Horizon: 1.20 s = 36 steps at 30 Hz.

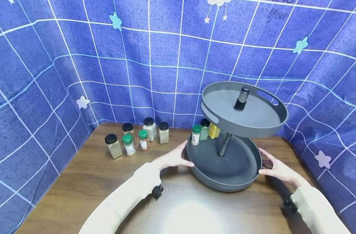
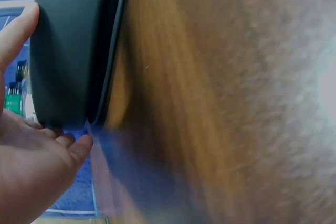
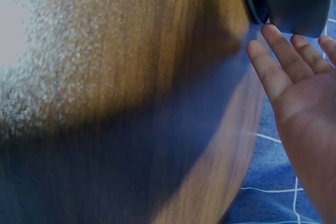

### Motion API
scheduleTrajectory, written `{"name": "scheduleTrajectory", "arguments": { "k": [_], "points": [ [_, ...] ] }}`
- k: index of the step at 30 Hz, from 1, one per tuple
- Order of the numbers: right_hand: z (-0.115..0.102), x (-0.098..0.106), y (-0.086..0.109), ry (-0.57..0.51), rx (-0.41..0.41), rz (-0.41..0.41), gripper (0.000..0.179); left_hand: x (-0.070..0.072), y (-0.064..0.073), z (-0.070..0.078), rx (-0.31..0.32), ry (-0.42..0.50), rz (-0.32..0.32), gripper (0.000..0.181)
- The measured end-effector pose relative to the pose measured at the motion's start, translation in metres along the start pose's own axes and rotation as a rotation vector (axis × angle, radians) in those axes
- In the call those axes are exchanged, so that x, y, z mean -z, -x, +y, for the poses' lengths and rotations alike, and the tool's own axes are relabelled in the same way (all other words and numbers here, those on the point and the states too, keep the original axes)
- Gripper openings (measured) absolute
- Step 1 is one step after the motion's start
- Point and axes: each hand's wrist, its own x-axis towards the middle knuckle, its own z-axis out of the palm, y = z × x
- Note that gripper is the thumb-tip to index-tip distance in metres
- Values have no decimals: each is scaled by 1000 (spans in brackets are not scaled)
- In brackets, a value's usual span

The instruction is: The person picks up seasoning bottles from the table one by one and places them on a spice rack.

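Observation:
A dark grey two-tier round tray stand sits right of centre in the head view, with its lower tray (image 1: 221,177) between my two hands. At its left wall my left hand (image 1: 173,157) has fingers and thumb spread; the left wrist view shows the thumb against the wall. My right hand (image 1: 278,169) touches the opposite side, fingers fairly straight, fingertips at the wall. Over them the upper tray (image 1: 251,117) is tilted on the central post (image 1: 224,145). The lower tray holds a green-capped spice jar (image 1: 195,138), a black-capped jar (image 1: 204,131) and a yellow container (image 1: 214,131).
Several spice jars stand left on the wooden table (image 1: 87,185), among them a black-capped jar (image 1: 114,150), a green-capped jar (image 1: 129,149) and a red-filled jar (image 1: 144,144). A blue gridded curtain (image 1: 166,78) hangs behind and along both sides.

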Motion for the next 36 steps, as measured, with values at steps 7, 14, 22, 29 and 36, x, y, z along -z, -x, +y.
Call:
{"name": "scheduleTrajectory", "arguments": {
  "k": [7, 14, 22, 29, 36],
  "points": [
    [0, 1, 0, 4, 7, -3, 86, 9, -4, 2, -6, 11, -48, 116],
    [-1, 0, 1, 8, -1, -13, 87, 11, -8, -3, -8, 19, -57, 116],
    [-1, -1, 1, 39, -16, 3, 88, 11, -11, -7, -42, 41, -44, 113],
    [0, -1, 0, 30, -10, 1, 87, 12, -10, -6, -40, 38, -52, 114],
    [1, -1, -1, 40, -17, -2, 88, 13, -5, -4, -45, -4, -36, 112]
  ]
}}
